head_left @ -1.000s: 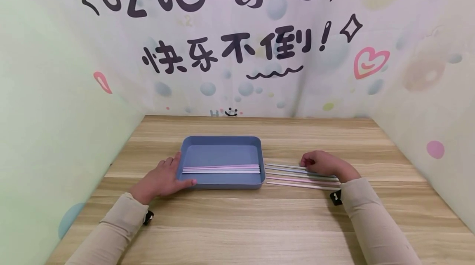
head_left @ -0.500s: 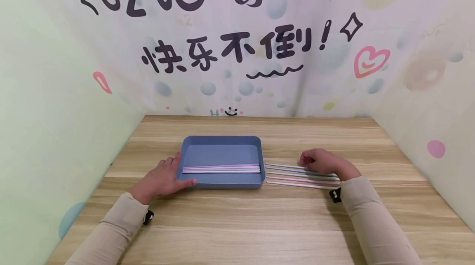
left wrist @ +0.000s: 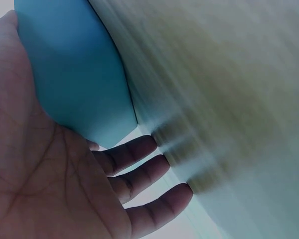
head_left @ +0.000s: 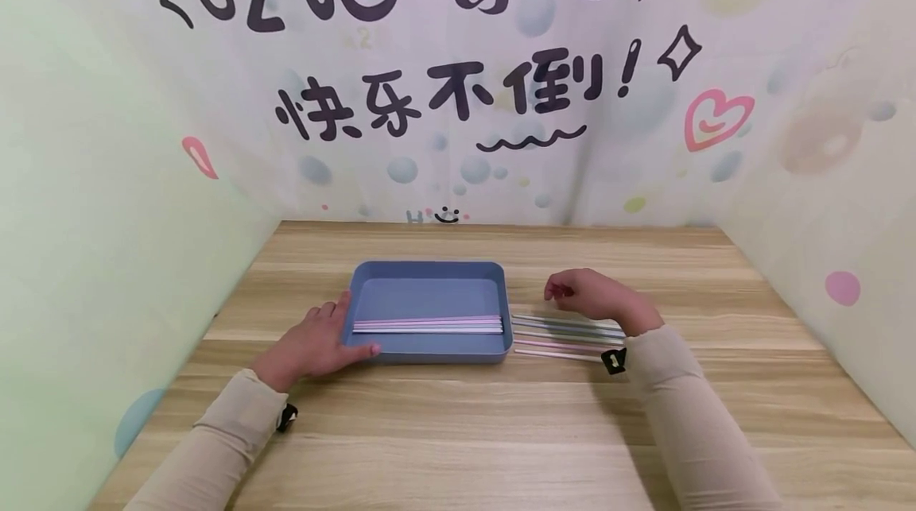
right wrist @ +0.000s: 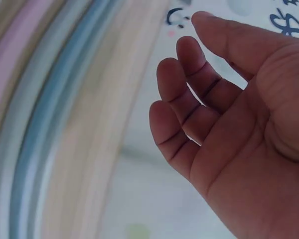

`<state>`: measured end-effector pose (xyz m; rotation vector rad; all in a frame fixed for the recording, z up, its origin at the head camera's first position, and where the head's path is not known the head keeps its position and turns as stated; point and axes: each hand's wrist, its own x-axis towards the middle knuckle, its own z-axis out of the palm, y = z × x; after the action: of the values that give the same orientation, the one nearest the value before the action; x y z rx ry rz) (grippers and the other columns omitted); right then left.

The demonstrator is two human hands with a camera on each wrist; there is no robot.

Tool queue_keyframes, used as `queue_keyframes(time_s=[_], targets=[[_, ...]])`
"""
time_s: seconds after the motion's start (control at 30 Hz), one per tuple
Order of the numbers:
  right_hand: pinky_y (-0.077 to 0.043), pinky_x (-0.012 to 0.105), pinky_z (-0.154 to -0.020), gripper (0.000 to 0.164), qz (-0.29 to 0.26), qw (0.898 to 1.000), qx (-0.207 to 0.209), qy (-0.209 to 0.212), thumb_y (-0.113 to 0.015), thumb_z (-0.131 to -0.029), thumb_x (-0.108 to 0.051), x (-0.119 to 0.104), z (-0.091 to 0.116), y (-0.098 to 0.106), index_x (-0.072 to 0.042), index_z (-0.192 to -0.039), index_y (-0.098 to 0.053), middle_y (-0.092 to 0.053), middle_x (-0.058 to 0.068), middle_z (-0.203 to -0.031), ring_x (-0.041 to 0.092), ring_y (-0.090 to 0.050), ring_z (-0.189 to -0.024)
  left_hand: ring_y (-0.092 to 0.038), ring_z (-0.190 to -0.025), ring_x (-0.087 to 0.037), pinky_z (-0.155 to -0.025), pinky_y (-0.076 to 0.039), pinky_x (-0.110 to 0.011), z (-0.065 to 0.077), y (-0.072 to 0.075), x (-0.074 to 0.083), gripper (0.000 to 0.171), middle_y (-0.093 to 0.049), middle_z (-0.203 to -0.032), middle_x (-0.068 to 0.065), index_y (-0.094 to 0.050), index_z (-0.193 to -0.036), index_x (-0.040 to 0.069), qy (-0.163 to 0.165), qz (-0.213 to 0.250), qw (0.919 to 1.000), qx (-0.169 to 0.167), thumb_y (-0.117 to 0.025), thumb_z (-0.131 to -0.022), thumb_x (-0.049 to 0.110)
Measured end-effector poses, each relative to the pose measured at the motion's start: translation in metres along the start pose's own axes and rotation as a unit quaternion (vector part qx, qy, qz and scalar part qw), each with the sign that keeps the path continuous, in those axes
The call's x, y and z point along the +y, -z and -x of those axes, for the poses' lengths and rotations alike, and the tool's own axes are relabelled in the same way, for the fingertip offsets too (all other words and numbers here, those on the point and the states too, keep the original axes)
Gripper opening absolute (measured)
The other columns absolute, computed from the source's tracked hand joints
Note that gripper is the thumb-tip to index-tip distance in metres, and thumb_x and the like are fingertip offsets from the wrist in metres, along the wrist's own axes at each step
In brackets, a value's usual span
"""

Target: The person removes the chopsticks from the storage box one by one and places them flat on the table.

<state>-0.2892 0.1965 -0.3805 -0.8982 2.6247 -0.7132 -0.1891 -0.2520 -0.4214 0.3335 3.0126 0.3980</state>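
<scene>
My left hand lies at the left end of a shallow blue tray, its thumb over the front rim. In the left wrist view the fingers extend beside the tray's blue wall, tips at the table. Pink and white chopstick-like sticks lie lengthwise in the tray. My right hand is above the far side of a row of similar pastel sticks on the table. In the right wrist view its fingers are loosely bent with nothing between them, apart from the blue, pink and pale sticks.
The wood-grain table runs back to a printed white backdrop. Pale panels flank it at left and right. The loose sticks begin close to the tray's right side, and the right forearm hides their far ends.
My right hand stays over the sticks at first, then moves left and away from me, lifting with nothing in it. The left hand, tray and sticks keep their places.
</scene>
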Motion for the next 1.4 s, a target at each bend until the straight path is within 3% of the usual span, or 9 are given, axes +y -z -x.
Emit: queue_keyframes(time_s=[0.27,0.57,0.83,1.4], targets=[[-0.046,0.034,-0.072,0.014,-0.012,1.000,0.011,0.023,-0.062,-0.093,0.001,-0.027,-0.027,-0.007,-0.011,-0.099,-0.067,-0.063,0.000,-0.087,0.016,-0.054,-0.078,-0.042,-0.126,-0.052,-0.096,-0.043,-0.059,-0.001,0.000,0.000,0.118,-0.042,-0.138,-0.038,-0.015,-0.153,-0.011,0.005,-0.002,1.0000,-0.006,-0.054,-0.084,0.077],[-0.045,0.033,-0.073,0.011,-0.019,0.998,0.001,0.057,-0.062,-0.094,-0.001,-0.062,-0.057,-0.019,-0.004,-0.104,-0.068,-0.061,0.000,-0.088,0.017,-0.053,-0.079,-0.041,-0.126,-0.052,-0.096,-0.043,-0.059,-0.003,-0.001,0.001,0.119,-0.041,-0.139,-0.038,-0.014,-0.153,-0.011,-0.002,0.001,1.0000,-0.005,-0.053,-0.084,0.077],[-0.045,0.031,-0.073,0.013,-0.026,0.996,-0.018,0.079,-0.061,-0.096,-0.004,-0.086,-0.084,-0.035,-0.004,-0.107,-0.068,-0.057,0.000,-0.086,0.018,-0.053,-0.082,-0.041,-0.127,-0.052,-0.097,-0.043,-0.058,-0.002,-0.001,0.001,0.118,-0.041,-0.139,-0.038,-0.015,-0.153,-0.012,0.002,0.004,0.9999,-0.010,-0.054,-0.084,0.076],[-0.044,0.029,-0.069,0.013,-0.022,0.994,-0.059,0.093,-0.063,-0.096,-0.005,-0.104,-0.117,-0.046,-0.003,-0.108,-0.068,-0.058,0.001,-0.088,0.018,-0.052,-0.081,-0.041,-0.127,-0.051,-0.096,-0.043,-0.060,0.000,0.001,0.003,0.119,-0.039,-0.141,-0.037,-0.014,-0.153,-0.011,0.015,0.008,0.9997,-0.018,-0.054,-0.083,0.077]])
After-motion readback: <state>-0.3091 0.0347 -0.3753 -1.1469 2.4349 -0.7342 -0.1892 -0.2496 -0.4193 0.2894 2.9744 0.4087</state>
